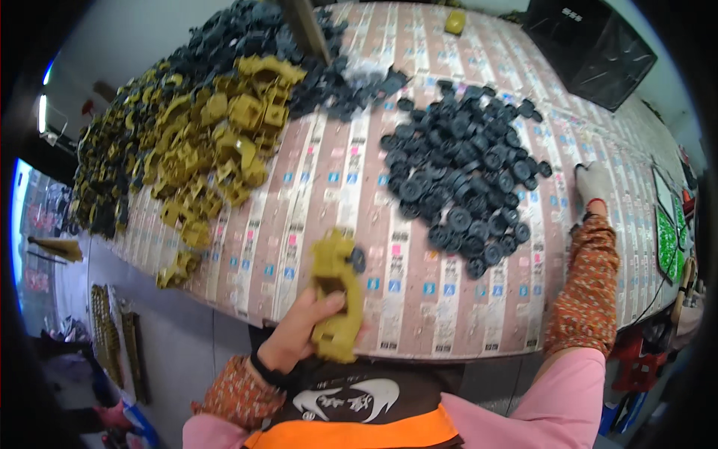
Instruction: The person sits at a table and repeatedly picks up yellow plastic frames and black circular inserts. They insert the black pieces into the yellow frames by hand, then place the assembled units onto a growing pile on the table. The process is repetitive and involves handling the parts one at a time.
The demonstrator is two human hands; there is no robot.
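Observation:
Over the table's near edge, my left hand (293,333) is closed around a yellow plastic toy vehicle body (338,340), thumb across its middle. One small black wheel (357,260) sits at the right side of the body's far end. Farther right, past the wheel pile, my right hand (594,184) is low over the tabletop and looks pale, perhaps gloved. Its fingers appear bent together, and a dark curved bit shows at their left side; what that is I cannot make out. Between my hands and beyond them lies a heap of black toy wheels (479,183).
Yellow vehicle bodies (217,142) are heaped on the left of the table (321,187), with dark plastic parts (239,34) behind. A post (305,30) rises among them. A black box (591,49) stands far right; a yellow piece (455,22) lies at the back.

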